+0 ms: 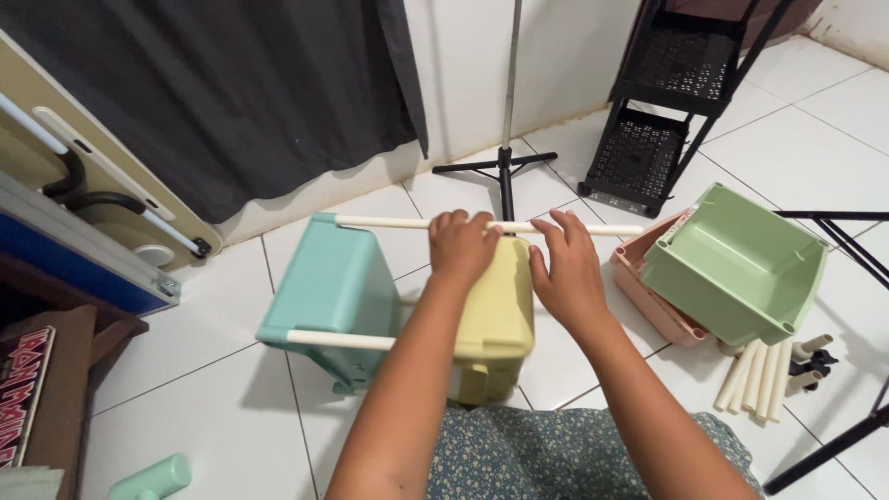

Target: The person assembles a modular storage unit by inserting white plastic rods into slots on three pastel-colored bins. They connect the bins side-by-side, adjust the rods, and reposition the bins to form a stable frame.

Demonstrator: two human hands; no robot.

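A teal plastic bin lies on its side on the white tiled floor, joined to a yellow bin by two white rods. My left hand grips the upper white rod where it meets the yellow bin's top edge. My right hand rests just to its right, fingers curled over the same rod, which sticks out to the right of it. A lower white rod runs along the teal bin's near edge.
A green bin sits nested in a pink bin at right, with several loose white rods and black connectors beside them. A black mesh shelf rack and a stand's tripod base are behind. Dark curtain at left.
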